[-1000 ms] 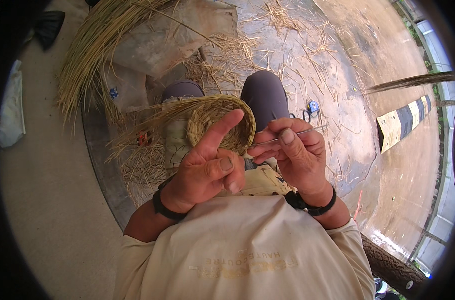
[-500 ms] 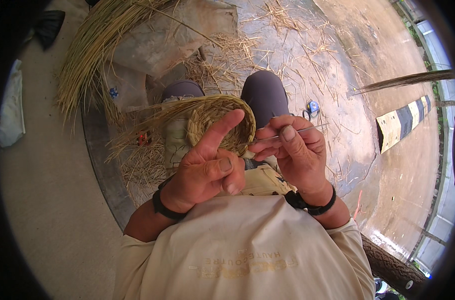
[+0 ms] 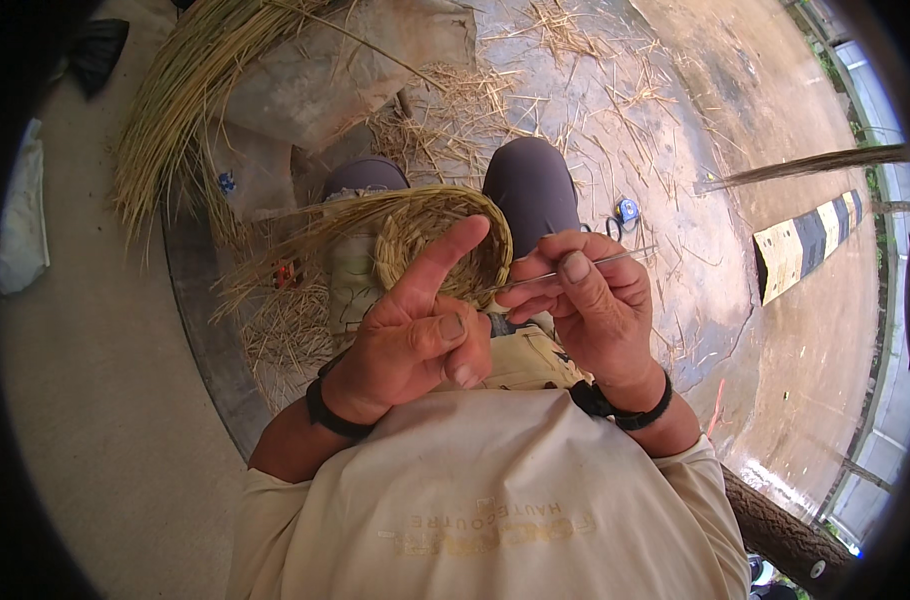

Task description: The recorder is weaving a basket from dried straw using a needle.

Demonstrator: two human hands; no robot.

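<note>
A small round basket (image 3: 400,245) of coiled straw rests between my knees, its mouth toward me. A sheaf of loose straw ends (image 3: 315,230) trails from its rim to the left. My left hand (image 3: 405,345) is in front of the basket's near side, index finger stretched out, thumb and other fingers curled in; what they hold, if anything, is hidden. At the basket's right edge, my right hand (image 3: 605,315) pinches a thin metal needle (image 3: 620,256) between thumb and fingers. The needle slants, its left end close to the basket rim.
A big bundle of long straw (image 3: 180,110) lies far left beside a clear plastic sheet (image 3: 305,95). Straw scraps (image 3: 455,110) litter the floor. A blue tape measure (image 3: 627,211) and dark-handled scissors (image 3: 600,232) lie right of my knee. Farther right is a striped ramp (image 3: 810,243).
</note>
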